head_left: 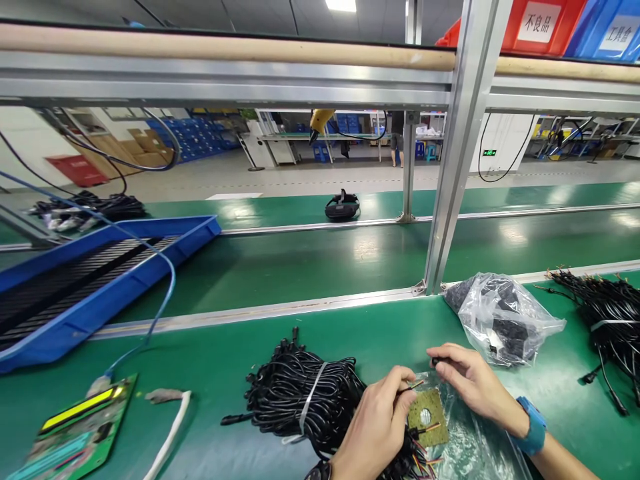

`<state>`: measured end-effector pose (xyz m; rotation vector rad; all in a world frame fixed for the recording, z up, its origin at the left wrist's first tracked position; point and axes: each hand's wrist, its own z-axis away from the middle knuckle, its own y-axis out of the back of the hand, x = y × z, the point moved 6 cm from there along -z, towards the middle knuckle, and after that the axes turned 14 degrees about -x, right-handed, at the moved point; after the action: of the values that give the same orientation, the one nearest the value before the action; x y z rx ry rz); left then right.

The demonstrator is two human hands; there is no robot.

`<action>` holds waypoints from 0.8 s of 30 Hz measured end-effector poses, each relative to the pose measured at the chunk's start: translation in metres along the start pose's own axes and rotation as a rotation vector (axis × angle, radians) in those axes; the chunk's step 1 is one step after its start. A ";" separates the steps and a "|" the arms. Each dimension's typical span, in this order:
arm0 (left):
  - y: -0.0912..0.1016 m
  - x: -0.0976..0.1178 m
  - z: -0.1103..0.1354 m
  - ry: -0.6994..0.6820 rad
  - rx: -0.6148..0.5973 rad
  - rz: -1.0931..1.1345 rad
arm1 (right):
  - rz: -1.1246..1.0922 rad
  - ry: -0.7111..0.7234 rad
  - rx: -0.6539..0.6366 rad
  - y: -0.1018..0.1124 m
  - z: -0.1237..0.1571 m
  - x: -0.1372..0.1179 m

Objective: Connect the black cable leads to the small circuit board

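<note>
My left hand [377, 420] is closed in a pinch on a thin wire end with coloured leads trailing below it. It sits beside a small olive square pad with a round hole [428, 417]. My right hand [467, 377], with a blue wristband, is closed on a small black connector at its fingertips. Both hands hover over a clear plastic bag [467, 453] lying on the green bench. A tied bundle of black cables [305, 397] lies just left of my left hand.
A clear bag of black parts [503, 320] lies right of my hands, with another black cable bundle [607, 313] beyond it. At left are a blue tray [100, 280], a green circuit board with a yellow display [80, 427] and a white cable [173, 427]. A metal post [450, 173] stands behind.
</note>
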<state>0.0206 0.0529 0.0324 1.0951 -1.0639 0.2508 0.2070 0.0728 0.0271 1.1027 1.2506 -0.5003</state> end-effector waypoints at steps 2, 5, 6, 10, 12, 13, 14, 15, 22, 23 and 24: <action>-0.001 0.002 0.002 -0.016 -0.008 0.048 | -0.196 -0.051 -0.042 -0.009 0.000 0.006; -0.004 0.006 0.005 -0.052 -0.029 0.076 | -0.385 -0.056 -0.089 -0.021 0.000 0.008; -0.005 0.007 0.006 -0.053 -0.021 0.075 | -0.412 -0.051 -0.100 -0.023 -0.001 0.007; -0.005 0.006 0.010 -0.041 0.084 0.059 | -0.459 -0.038 -0.118 -0.026 0.000 0.003; -0.006 0.006 0.010 -0.058 0.122 0.045 | -0.485 -0.034 -0.127 -0.027 0.000 0.002; -0.006 0.007 0.010 -0.068 0.132 0.037 | -0.501 -0.031 -0.134 -0.027 0.000 0.001; -0.007 0.007 0.009 -0.078 0.143 0.028 | -0.516 -0.029 -0.142 -0.029 0.001 0.001; -0.007 0.007 0.008 -0.090 0.153 0.017 | -0.527 -0.029 -0.150 -0.030 0.001 0.001; -0.006 0.012 0.006 -0.169 0.214 -0.107 | -0.520 -0.042 -0.171 -0.036 0.002 0.000; -0.007 0.012 0.006 -0.171 0.215 -0.128 | -0.515 -0.044 -0.171 -0.037 0.002 0.001; -0.007 0.012 0.006 -0.172 0.216 -0.148 | -0.510 -0.045 -0.171 -0.037 0.002 0.001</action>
<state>0.0276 0.0406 0.0380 1.4032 -1.1197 0.1575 0.1783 0.0553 0.0119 0.6191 1.5078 -0.7788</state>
